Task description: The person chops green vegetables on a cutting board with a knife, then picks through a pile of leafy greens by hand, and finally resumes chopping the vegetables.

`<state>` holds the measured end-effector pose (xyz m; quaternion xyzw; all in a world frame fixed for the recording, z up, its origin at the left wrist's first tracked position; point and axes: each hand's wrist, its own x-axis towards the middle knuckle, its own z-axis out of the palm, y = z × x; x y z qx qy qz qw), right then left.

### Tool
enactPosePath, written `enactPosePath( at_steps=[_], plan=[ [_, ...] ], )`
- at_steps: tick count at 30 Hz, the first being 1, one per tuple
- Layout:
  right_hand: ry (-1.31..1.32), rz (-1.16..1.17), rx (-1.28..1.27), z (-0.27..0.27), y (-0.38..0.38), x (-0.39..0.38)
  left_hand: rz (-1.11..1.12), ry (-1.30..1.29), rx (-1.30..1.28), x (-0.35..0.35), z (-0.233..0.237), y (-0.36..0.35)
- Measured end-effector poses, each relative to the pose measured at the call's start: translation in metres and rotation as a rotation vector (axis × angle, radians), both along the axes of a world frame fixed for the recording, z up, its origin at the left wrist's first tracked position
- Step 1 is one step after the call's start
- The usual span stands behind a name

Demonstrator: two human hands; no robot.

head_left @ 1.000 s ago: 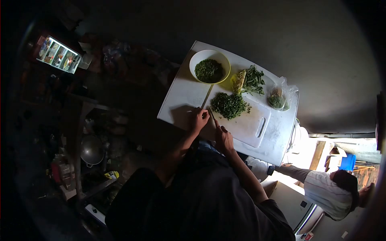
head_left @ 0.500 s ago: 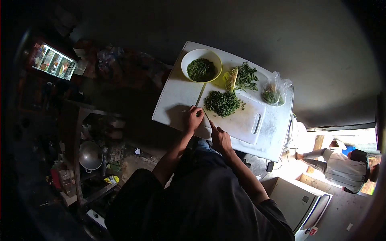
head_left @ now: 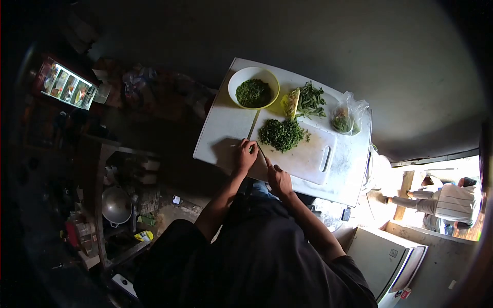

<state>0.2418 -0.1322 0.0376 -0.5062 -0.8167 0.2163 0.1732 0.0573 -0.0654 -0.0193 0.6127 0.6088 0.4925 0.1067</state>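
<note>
Chopped greens (head_left: 280, 134) on board (head_left: 308, 159); bowl (head_left: 253, 88) behind.

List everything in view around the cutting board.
table: one, white, centre.
cutting board: one, white, on the table's near side.
chopped greens: one pile, dark green, on the cutting board.
bowl: one, white, table's far left corner, greens inside.
leafy stems: one bunch, green, beyond the board.
plastic bag: one, clear, right of the stems.
metal pan: one, grey, low in the dark left.
other person: one, striped shirt, far right.
knife: one, thin blade, at the board's left edge.
left hand: one, beside the blade.
right hand: one, gripping the knife.
</note>
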Motion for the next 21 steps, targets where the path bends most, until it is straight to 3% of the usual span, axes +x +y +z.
enactPosePath(
  at_steps=[5,11,13,21],
  plan=[
    [0.037,-0.040,0.077,-0.006,0.008,-0.007,-0.016,0.018,0.047,0.000,0.007,-0.001],
    [0.050,-0.126,-0.054,0.008,0.009,0.002,-0.025,0.060,0.010,-0.001,0.015,-0.004],
    [-0.022,-0.118,0.009,0.001,0.011,0.005,-0.035,0.207,0.012,-0.006,0.029,-0.006],
    [-0.011,-0.227,0.003,0.004,0.013,-0.005,-0.153,0.206,-0.028,-0.021,0.039,0.014]
  ],
)
